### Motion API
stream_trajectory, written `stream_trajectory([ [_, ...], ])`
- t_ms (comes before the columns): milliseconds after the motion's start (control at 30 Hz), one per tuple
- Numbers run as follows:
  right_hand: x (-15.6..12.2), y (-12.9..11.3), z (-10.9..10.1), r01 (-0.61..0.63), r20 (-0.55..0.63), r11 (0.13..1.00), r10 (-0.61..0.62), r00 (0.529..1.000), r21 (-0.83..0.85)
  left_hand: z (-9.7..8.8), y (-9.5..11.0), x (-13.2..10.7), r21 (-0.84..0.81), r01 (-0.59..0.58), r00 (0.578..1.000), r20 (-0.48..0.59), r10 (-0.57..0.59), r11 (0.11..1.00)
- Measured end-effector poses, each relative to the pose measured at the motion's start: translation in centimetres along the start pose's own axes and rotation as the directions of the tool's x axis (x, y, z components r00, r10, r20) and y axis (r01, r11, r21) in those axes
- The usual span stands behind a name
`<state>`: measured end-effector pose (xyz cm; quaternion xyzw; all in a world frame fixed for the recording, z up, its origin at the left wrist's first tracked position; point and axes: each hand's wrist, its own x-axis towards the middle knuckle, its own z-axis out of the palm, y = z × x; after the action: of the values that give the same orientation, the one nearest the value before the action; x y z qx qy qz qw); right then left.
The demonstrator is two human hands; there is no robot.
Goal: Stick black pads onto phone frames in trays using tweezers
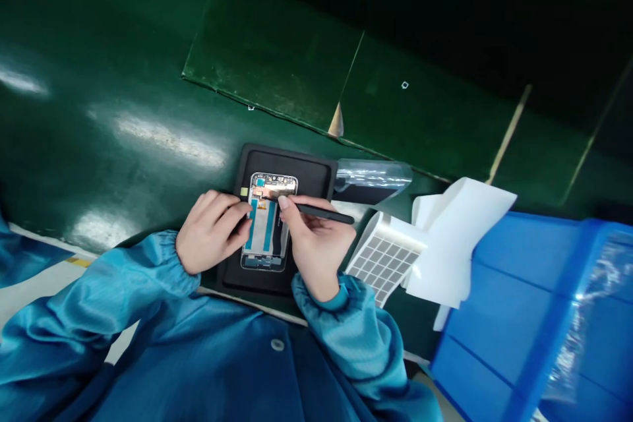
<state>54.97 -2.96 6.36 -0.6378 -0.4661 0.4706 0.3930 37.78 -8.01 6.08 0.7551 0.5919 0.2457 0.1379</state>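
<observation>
Phone housing (262, 257) lies with its internals exposed on black rubber mat (284, 161), long axis pointing away from the person, on green table (123, 79). Left hand (212, 231): fingers curl over the housing's left edge, touching it; can't tell if that grip is clamped. Right hand (316, 244): grip closed on black tweezers (326, 213), tip at copper-coloured flex (270, 196) inside the housing. Small yellow-green label (244, 192) just left of the housing; any print on it too small to read. Right of the mat: clear film (373, 178), white sheet of grey square pads (383, 260), white paper (459, 237), blue plastic bin (524, 283). Person wears blue smock (198, 369).
</observation>
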Motion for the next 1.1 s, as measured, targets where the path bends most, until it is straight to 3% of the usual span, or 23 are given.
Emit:
stream_trajectory([
  [267,-0.06,0.34,0.00,0.018,0.007,1.000,-0.017,1.000,-0.013,0.22,-0.05,0.17,0.039,-0.034,0.998,-0.043,0.036,0.999],
  [800,-0.10,0.40,0.03,0.067,0.012,0.996,-0.067,0.998,-0.062,0.18,-0.01,0.18,0.055,-0.032,0.999,-0.016,0.033,0.998],
  [1100,-0.23,0.45,-0.11,0.101,0.051,0.994,-0.099,0.994,-0.048,-0.17,0.78,0.78,0.367,-0.121,0.989,0.120,0.082,0.922],
])
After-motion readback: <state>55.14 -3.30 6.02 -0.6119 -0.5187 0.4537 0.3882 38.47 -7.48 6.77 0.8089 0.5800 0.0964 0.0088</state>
